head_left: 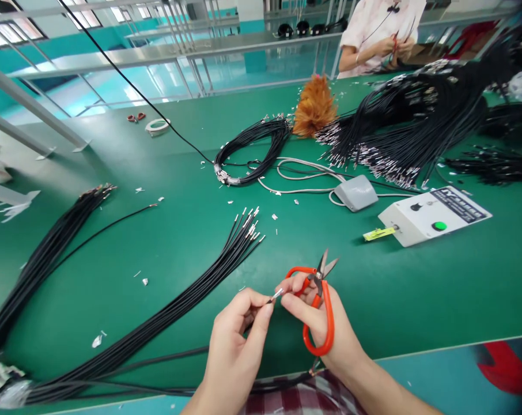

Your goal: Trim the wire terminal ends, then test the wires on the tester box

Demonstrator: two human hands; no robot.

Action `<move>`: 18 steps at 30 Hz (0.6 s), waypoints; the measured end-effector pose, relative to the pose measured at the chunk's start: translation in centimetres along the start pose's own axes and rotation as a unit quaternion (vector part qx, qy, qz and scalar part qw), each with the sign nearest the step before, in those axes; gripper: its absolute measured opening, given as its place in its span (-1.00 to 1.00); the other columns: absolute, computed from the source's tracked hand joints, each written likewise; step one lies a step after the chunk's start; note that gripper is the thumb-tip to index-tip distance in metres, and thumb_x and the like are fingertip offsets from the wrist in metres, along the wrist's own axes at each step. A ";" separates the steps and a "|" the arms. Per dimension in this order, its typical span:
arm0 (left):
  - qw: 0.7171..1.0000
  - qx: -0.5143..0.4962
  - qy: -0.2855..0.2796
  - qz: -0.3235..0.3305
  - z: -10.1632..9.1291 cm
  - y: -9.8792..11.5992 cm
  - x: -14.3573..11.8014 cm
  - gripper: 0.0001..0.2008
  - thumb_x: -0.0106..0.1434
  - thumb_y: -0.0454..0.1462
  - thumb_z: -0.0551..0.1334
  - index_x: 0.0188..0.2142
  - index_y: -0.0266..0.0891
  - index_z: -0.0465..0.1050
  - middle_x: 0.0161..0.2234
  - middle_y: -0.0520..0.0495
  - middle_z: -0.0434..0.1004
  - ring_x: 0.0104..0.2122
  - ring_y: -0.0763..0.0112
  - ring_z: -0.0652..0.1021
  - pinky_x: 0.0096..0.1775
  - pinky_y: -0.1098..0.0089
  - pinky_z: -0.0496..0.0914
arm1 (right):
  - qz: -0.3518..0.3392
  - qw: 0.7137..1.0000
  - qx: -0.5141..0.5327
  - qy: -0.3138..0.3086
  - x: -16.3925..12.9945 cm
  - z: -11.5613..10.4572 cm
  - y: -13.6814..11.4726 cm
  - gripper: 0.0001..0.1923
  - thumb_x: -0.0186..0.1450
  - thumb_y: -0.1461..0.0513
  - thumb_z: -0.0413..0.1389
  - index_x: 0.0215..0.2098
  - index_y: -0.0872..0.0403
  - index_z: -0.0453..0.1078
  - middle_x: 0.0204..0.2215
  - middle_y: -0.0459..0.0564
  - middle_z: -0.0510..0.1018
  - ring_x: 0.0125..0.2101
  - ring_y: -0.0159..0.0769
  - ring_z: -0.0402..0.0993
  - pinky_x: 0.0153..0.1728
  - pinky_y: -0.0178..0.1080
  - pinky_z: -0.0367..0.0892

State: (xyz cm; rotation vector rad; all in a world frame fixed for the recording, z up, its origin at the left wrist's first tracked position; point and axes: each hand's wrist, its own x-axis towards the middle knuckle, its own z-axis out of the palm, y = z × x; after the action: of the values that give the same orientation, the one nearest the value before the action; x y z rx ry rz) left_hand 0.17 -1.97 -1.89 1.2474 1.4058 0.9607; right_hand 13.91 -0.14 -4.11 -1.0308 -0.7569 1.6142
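Both hands [282,323] pinch one wire's terminal [277,295], partly hidden.

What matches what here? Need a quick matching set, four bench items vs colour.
Items:
1. scissors in the right hand
2. foot pedal
3. feather duster
4. button on the control box

Colours:
A. green
B. brown-orange
C. orange-red handles
D. grey

Pairs: 1-C, 2-D, 3-B, 4-A

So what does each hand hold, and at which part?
Left hand: a black wire near its metal tip. Right hand: orange scissors by the handle loop.
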 end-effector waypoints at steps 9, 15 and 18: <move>0.995 0.076 0.001 0.057 0.2 -0.5 -0.3 -0.87 0.27 -0.30 0.16 -0.42 -0.19 0.41 -0.47 0.02 0.38 -0.47 0.42 0.38 -0.41 0.45 0.26 | -0.009 1.000 -0.021 0.011 0.2 0.8 -0.9 -0.71 0.01 0.23 0.28 -0.54 0.04 0.20 -0.52 -0.15 0.48 -0.45 -0.37 0.43 -0.35 -0.30 0.35; 0.994 -0.078 -0.023 -0.077 -0.4 0.4 0.3 -0.83 0.23 -0.20 0.20 -0.38 -0.26 0.44 -0.64 0.09 0.28 -0.64 0.54 0.23 -0.59 0.50 0.11 | -0.046 0.992 -0.118 -0.004 0.2 0.1 -0.4 -0.77 0.12 0.17 0.23 -0.46 0.03 0.23 -0.45 -0.13 0.47 -0.43 -0.38 0.41 -0.33 -0.31 0.33; 0.987 -0.126 -0.020 -0.097 -0.8 0.8 0.3 -0.81 0.23 -0.18 0.22 -0.34 -0.29 0.44 -0.64 0.08 0.30 -0.66 0.59 0.21 -0.61 0.52 0.08 | -0.048 0.960 -0.273 -0.038 -0.1 -1.4 -0.6 -0.82 0.18 0.14 0.19 -0.40 0.02 0.28 -0.44 -0.13 0.42 -0.43 -0.37 0.36 -0.36 -0.32 0.28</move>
State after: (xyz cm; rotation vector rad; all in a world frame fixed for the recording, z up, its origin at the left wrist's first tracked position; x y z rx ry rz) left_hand -0.44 -1.50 -1.03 0.9190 1.3023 0.9403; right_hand 15.40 -0.14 -4.14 -1.2968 -1.3330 1.3952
